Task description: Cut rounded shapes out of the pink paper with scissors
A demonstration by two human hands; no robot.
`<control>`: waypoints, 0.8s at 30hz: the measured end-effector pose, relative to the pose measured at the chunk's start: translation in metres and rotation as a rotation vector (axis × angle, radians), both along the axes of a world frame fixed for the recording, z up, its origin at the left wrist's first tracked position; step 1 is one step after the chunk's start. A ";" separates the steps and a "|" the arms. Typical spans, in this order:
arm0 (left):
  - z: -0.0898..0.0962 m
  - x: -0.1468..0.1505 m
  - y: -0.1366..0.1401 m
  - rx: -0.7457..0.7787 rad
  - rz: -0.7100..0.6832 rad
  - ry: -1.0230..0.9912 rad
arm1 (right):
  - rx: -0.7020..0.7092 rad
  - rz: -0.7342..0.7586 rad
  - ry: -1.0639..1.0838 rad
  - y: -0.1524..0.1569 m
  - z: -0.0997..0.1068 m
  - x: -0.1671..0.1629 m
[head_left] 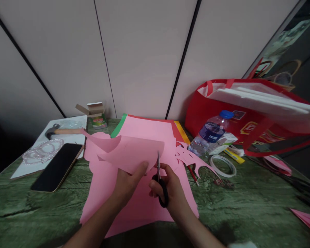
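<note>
My left hand (129, 182) grips a curled sheet of pink paper (129, 150) by its lower edge, thumb on top. Around the black handles of a pair of scissors (163, 193) my right hand (172, 187) is closed. The blades point away from me and overlap the right end of the held paper; whether they are apart I cannot tell. Beneath both hands lie larger pink sheets (142, 210). A scalloped pink piece (96, 141) rests at their left, and cut pink scraps (191, 158) are at their right.
On the left are a phone (58, 167), a beaded string (43, 151) and a hammer (67, 131). A small open box (98, 119) stands behind. At right are a water bottle (210, 132), a tape roll (223, 166), a pencil (193, 175) and a red bag (222, 100).
</note>
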State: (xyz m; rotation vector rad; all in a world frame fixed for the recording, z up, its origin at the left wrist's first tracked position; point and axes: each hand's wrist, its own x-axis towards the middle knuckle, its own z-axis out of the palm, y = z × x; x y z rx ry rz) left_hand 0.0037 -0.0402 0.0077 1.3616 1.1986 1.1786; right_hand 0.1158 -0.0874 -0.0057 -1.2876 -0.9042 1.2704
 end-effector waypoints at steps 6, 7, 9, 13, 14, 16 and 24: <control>0.000 -0.001 0.001 -0.010 0.053 -0.007 | 0.017 0.039 0.053 0.001 -0.004 0.000; 0.000 -0.001 0.001 -0.021 0.049 0.001 | 0.039 0.050 0.076 0.001 -0.004 0.001; 0.002 -0.001 0.000 -0.042 0.033 0.013 | 0.069 0.060 0.118 0.001 -0.004 0.003; 0.004 0.000 -0.003 -0.078 0.004 0.025 | 0.077 0.070 0.171 0.001 -0.001 0.005; 0.005 0.000 -0.003 -0.082 0.000 0.027 | 0.074 0.073 0.173 0.001 0.000 0.005; 0.005 0.001 -0.004 -0.077 -0.004 0.025 | 0.071 0.072 0.169 0.002 0.001 0.005; 0.002 0.000 -0.004 -0.066 0.031 0.045 | 0.052 0.045 0.144 0.002 0.000 0.002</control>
